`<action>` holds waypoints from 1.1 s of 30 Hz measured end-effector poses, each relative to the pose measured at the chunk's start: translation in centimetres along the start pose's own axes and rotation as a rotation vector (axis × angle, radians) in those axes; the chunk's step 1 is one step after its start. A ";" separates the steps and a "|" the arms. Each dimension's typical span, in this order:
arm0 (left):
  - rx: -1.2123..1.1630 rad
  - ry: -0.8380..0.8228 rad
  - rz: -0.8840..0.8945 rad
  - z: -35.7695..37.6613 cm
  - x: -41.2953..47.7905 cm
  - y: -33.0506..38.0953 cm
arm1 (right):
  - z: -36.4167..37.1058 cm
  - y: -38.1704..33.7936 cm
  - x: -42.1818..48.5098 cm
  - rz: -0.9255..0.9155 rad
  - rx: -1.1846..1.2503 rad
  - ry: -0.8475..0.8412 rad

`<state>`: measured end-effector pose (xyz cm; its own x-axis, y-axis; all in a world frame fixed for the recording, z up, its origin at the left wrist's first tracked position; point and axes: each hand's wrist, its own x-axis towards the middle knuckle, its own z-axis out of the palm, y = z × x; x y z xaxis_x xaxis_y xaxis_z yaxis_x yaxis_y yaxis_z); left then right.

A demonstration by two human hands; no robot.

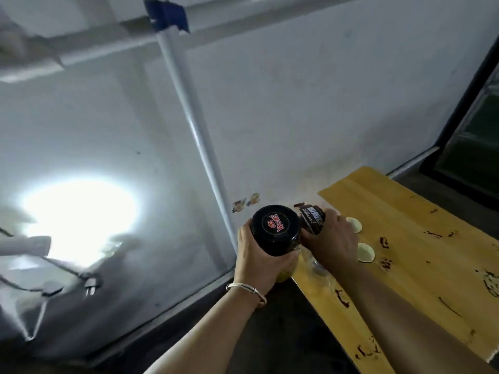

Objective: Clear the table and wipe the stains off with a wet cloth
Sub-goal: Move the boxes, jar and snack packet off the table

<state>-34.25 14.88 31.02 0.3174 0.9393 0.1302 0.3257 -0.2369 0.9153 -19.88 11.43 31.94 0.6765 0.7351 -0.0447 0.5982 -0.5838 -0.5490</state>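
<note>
Your left hand [259,255] wraps its fingers round the black-lidded jar [275,230] at the table [405,211] edge; your right hand [332,238] grips the brown pouch [313,218]. Both hang partly over the floor, so a loose hold could drop them. The stains [384,242] remain unwiped.

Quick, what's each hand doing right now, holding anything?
Left hand: closed on the black-lidded jar.
Right hand: closed on the dark spread jar, at the table edge.

Black-lidded jar [276,230] and dark, seemingly chocolate-spread jar [312,218] over stained wooden table [421,238].
</note>
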 end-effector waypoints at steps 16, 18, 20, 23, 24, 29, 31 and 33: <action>0.092 0.626 -0.223 -13.8 -21.4 3.4 | 1.2 -8.7 -19.4 -0.606 -0.012 -0.273; 0.068 0.724 -0.258 -15.4 -25.6 3.7 | 1.2 -9.7 -23.2 -0.692 -0.022 -0.350; 0.042 0.720 -0.275 -15.6 -27.1 3.9 | 1.3 -9.9 -24.3 -0.690 0.004 -0.370; 0.069 0.840 -0.300 -18.3 -32.1 4.6 | 1.3 -11.7 -29.5 -0.806 0.036 -0.423; 0.083 0.875 -0.318 -18.9 -33.3 5.0 | 1.5 -12.1 -30.8 -0.833 0.044 -0.435; 0.064 1.068 -0.362 -23.3 -41.7 5.7 | 1.9 -15.1 -40.2 -0.975 0.073 -0.579; 0.097 1.115 -0.371 -25.1 -45.1 5.7 | 2.3 -16.0 -44.1 -1.021 0.070 -0.626; 0.131 1.150 -0.381 -27.0 -48.3 5.7 | 2.8 -16.7 -48.0 -1.056 0.083 -0.669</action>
<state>-71.79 -25.13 40.29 -0.7708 0.6099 0.1842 0.3343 0.1410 0.9319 -63.52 -13.15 40.86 -0.4816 0.8751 0.0479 0.6692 0.4024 -0.6247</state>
